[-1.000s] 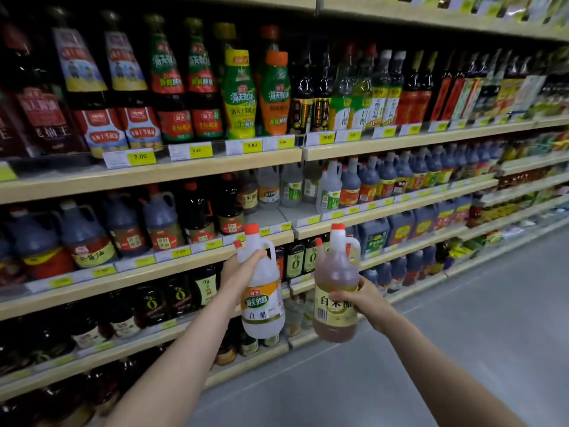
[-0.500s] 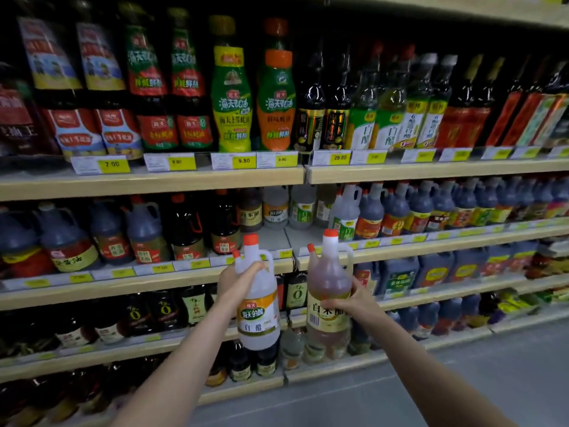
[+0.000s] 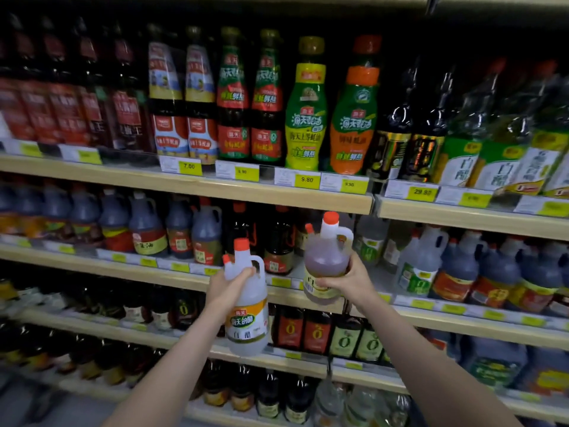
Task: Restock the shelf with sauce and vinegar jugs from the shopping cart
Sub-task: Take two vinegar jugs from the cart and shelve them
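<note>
The amber rice vinegar jug, gripped by the right hand, hangs at the gap on the second shelf, the white vinegar jug waits in the left hand's grip; neither is shelved.

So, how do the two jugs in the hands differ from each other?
The left-hand jug holds clear liquid; the right-hand jug holds amber-brown liquid. The left hand holds the left-hand jug lower, upright; the right hand holds the right-hand jug higher, tilted toward the shelf. Both have orange caps and handles.
</note>
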{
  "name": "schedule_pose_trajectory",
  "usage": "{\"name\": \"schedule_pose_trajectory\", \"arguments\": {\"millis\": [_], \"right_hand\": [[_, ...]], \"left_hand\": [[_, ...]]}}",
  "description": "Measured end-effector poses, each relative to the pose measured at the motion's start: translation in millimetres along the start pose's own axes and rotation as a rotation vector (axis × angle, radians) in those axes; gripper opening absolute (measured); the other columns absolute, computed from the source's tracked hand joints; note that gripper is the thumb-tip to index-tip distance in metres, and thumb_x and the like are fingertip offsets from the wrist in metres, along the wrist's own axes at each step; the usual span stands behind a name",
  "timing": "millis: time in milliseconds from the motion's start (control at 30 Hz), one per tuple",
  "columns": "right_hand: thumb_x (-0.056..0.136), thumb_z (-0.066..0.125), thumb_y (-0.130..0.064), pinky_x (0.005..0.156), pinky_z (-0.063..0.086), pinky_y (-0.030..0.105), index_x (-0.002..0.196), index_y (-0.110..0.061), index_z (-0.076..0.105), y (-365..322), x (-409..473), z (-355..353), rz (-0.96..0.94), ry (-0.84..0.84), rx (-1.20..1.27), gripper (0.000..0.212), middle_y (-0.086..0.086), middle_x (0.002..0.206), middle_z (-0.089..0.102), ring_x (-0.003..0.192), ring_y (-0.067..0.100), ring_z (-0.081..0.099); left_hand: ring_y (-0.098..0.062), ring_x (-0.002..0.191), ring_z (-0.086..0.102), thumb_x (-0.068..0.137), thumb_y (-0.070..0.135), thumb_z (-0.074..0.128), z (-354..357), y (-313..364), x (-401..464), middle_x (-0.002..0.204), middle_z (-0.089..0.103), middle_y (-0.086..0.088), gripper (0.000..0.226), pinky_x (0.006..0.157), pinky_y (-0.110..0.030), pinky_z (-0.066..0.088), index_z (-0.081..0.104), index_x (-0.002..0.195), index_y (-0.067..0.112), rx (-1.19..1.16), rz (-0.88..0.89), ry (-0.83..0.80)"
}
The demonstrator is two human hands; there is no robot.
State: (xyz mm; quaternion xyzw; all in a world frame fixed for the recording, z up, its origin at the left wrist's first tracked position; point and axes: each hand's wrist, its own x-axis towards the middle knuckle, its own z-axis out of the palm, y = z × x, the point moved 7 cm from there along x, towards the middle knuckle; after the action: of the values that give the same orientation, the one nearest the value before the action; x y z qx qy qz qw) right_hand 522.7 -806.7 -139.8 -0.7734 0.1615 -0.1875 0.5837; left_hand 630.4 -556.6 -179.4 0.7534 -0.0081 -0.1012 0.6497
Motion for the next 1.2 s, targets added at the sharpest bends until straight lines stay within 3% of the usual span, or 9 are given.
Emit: {"name": "schedule_pose_trajectory", "arguments": {"millis": [133, 300, 400, 533, 700, 833, 933, 1033, 1200], "right_hand": [[0.059, 0.086, -0.009, 0.081, 0.046, 0.032, 0.118, -0.022, 0.047, 13, 45, 16, -0.074, 0.055, -0.039, 0.072, -0.003, 0.113, 0.055, 0.101, 0.016, 0.055], [0.055, 0.089, -0.015, 0.083, 0.048, 0.037, 0.117, -0.020, 0.047, 35, 87, 25, -0.106, 0.084, -0.113, 0.075, 0.001, 0.115, 0.056, 0.103, 0.019, 0.055], [0.060, 0.086, -0.009, 0.083, 0.044, 0.033, 0.115, -0.024, 0.044, 47, 99, 32, -0.065, 0.023, -0.094, 0.071, -0.003, 0.110, 0.054, 0.099, 0.017, 0.053], [0.063, 0.085, -0.006, 0.089, 0.042, 0.030, 0.131, -0.015, 0.040, 65, 109, 30, 0.039, -0.002, 0.010, 0.082, -0.003, 0.115, 0.052, 0.106, 0.016, 0.051], [0.065, 0.083, -0.008, 0.092, 0.044, 0.031, 0.133, -0.013, 0.041, 76, 111, 28, 0.076, -0.034, 0.009, 0.080, 0.003, 0.126, 0.055, 0.112, 0.019, 0.054], [0.067, 0.083, -0.017, 0.099, 0.039, 0.030, 0.144, -0.013, 0.026, 78, 94, 27, 0.140, -0.111, -0.059, 0.096, 0.005, 0.145, 0.042, 0.124, 0.016, 0.045], [0.062, 0.085, -0.028, 0.110, 0.032, 0.033, 0.145, -0.015, 0.025, 64, 57, 17, 0.085, -0.050, -0.134, 0.104, 0.000, 0.148, 0.034, 0.137, 0.017, 0.032], [0.056, 0.082, -0.044, 0.110, 0.031, 0.031, 0.143, -0.017, 0.032, 50, 11, 41, 0.099, -0.242, -0.161, 0.104, -0.002, 0.146, 0.038, 0.137, 0.014, 0.033], [0.049, 0.087, -0.042, 0.100, 0.046, 0.034, 0.135, -0.024, 0.039, 27, -29, 73, 0.126, -0.367, -0.158, 0.100, -0.009, 0.129, 0.054, 0.121, 0.013, 0.052]], "left_hand": [[-0.023, 0.086, 0.063, 0.065, 0.048, 0.069, 0, -12, 37, 0.090, 0.068, -0.002, 0.034, 0.078, -0.042, 0.052, 0.064, 0.085, 0.021, 0.031, 0.029, 0.025], [-0.020, 0.082, 0.059, 0.079, 0.031, 0.069, 6, -18, 65, 0.081, 0.061, 0.005, 0.014, 0.067, -0.034, 0.045, 0.058, 0.079, 0.023, 0.068, 0.080, 0.070], [-0.017, 0.079, 0.057, 0.079, 0.029, 0.069, 9, -26, 78, 0.082, 0.060, 0.006, 0.015, 0.062, -0.028, 0.044, 0.060, 0.085, 0.019, 0.065, 0.082, 0.070], [-0.017, 0.083, 0.059, 0.078, 0.033, 0.070, 11, -40, 90, 0.089, 0.064, -0.001, 0.026, 0.061, -0.029, 0.043, 0.063, 0.094, 0.014, 0.080, 0.064, 0.073], [-0.021, 0.084, 0.057, 0.077, 0.034, 0.070, 15, -45, 92, 0.086, 0.061, -0.001, 0.027, 0.061, -0.030, 0.040, 0.060, 0.091, 0.013, 0.088, 0.057, 0.082], [-0.017, 0.084, 0.060, 0.077, 0.032, 0.071, 21, -36, 81, 0.085, 0.064, 0.003, 0.023, 0.060, -0.028, 0.042, 0.062, 0.091, 0.016, 0.050, 0.066, 0.060], [-0.018, 0.086, 0.062, 0.077, 0.031, 0.071, 28, -24, 64, 0.091, 0.067, -0.001, 0.019, 0.068, -0.034, 0.048, 0.063, 0.089, 0.019, 0.015, 0.060, 0.006], [-0.020, 0.088, 0.064, 0.076, 0.031, 0.072, 42, -7, 39, 0.091, 0.069, -0.001, 0.016, 0.078, -0.038, 0.051, 0.064, 0.087, 0.022, -0.001, 0.068, -0.048], [-0.018, 0.076, 0.063, 0.075, 0.034, 0.070, 68, 28, -8, 0.079, 0.066, 0.001, 0.015, 0.064, -0.032, 0.048, 0.060, 0.075, 0.023, 0.046, 0.121, -0.058]]}}
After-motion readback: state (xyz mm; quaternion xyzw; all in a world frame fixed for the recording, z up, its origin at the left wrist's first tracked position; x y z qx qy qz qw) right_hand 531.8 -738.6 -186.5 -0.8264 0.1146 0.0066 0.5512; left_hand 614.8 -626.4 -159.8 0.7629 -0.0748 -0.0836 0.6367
